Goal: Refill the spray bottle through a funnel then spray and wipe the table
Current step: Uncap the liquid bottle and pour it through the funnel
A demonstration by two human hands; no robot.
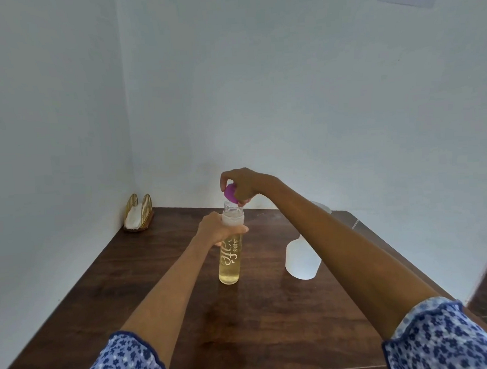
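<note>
We read pale looping script, not legible, on the tall clear bottle (230, 258) of yellow liquid standing mid-table (128, 275). Our left hand (215, 228) grips its frosted neck; our right hand (242, 185) pinches the purple cap (231, 193) just above the open mouth. A translucent white spray bottle (301, 261) stands right, partly hidden by our forearm. A gold wire napkin holder (139, 213) sits far left.

Left hand (215, 228) fingers curled gripping; right hand (243, 184) pinching, raised
</note>
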